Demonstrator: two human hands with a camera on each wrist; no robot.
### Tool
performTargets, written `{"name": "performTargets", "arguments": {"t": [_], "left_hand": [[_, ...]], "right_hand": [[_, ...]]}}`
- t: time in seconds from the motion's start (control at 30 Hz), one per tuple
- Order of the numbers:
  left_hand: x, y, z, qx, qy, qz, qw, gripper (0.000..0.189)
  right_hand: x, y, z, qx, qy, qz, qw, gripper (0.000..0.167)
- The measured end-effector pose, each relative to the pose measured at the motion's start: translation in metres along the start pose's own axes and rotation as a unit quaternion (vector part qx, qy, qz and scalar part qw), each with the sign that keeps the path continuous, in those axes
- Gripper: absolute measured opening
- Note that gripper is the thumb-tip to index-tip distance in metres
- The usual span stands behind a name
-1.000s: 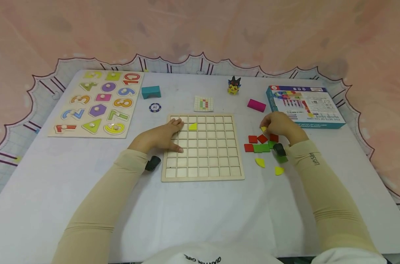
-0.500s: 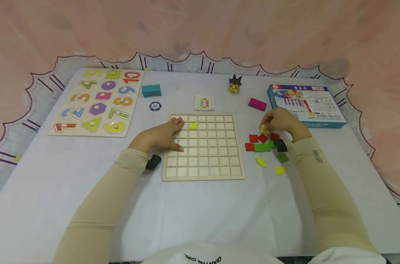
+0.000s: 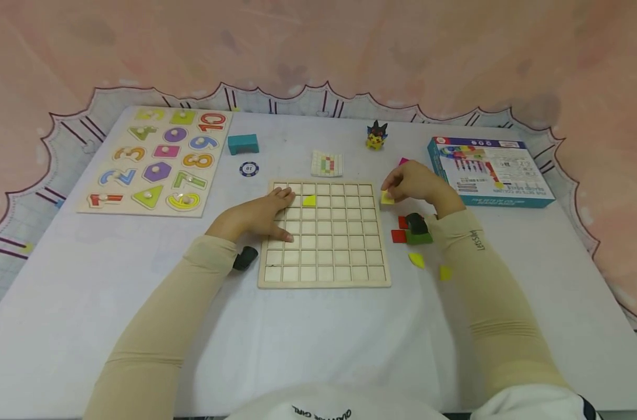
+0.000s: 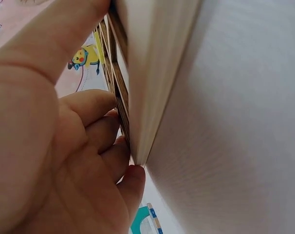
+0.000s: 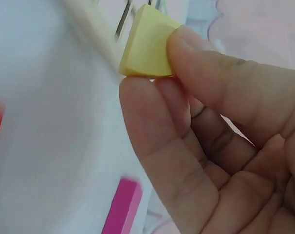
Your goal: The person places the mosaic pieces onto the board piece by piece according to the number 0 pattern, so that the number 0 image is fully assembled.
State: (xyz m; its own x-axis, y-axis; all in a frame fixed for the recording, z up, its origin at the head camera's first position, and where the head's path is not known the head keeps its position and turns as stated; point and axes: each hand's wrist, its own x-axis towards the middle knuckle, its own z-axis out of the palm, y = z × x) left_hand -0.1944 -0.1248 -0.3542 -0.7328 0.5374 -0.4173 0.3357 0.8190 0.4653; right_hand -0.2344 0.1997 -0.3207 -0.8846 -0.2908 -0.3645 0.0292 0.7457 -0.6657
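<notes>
A wooden grid board [image 3: 324, 285] lies in the middle of the white table. My left hand [image 3: 255, 217] rests on its left edge, fingers spread, thumb toward me. One yellow piece [image 3: 309, 201] sits in an upper-left cell. Just right of the board, my right hand [image 3: 419, 185] pinches a yellow quarter-circle tile [image 5: 150, 46] between thumb and fingertips, held over the table. Beneath and beside the right wrist lie red tiles [image 3: 398, 236] and green tiles [image 3: 420, 238], partly hidden by the black wrist camera and sleeve. Two loose yellow pieces [image 3: 416, 260] lie nearer me.
A number-and-shape puzzle board [image 3: 145, 163] lies at the left. Behind the grid are a teal block [image 3: 242, 144], a poker chip [image 3: 249, 168], a small pattern card [image 3: 327, 164] and a yellow figurine [image 3: 375, 137]. A magenta block [image 5: 122, 207] and a flat box [image 3: 494, 172] stand at the right.
My right hand has lifted the yellow tile from the tile pile and moved left to the board's right edge, now covering most of the magenta block. The left hand has stayed put.
</notes>
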Motion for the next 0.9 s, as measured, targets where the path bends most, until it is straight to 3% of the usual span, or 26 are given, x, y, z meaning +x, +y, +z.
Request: {"name": "performTargets", "arguments": {"t": [0.33, 0.53, 0.73, 0.9], "left_hand": [[0.001, -0.002, 0.003, 0.000, 0.003, 0.004, 1.0000, 0.102], [0.001, -0.001, 0.001, 0.003, 0.002, -0.001, 1.0000, 0.101], [0.003, 0.001, 0.000, 0.008, 0.003, 0.003, 1.0000, 0.101], [0.001, 0.001, 0.000, 0.009, 0.000, -0.004, 1.0000, 0.101]], "right_hand": [[0.028, -0.037, 0.035, 0.007, -0.034, -0.025, 0.9991, 0.015], [0.040, -0.047, 0.047, -0.004, -0.040, -0.047, 0.9981, 0.012], [0.044, -0.049, 0.053, -0.033, -0.033, -0.034, 0.9983, 0.012], [0.046, -0.053, 0.061, -0.014, -0.030, -0.016, 0.9993, 0.014]]}}
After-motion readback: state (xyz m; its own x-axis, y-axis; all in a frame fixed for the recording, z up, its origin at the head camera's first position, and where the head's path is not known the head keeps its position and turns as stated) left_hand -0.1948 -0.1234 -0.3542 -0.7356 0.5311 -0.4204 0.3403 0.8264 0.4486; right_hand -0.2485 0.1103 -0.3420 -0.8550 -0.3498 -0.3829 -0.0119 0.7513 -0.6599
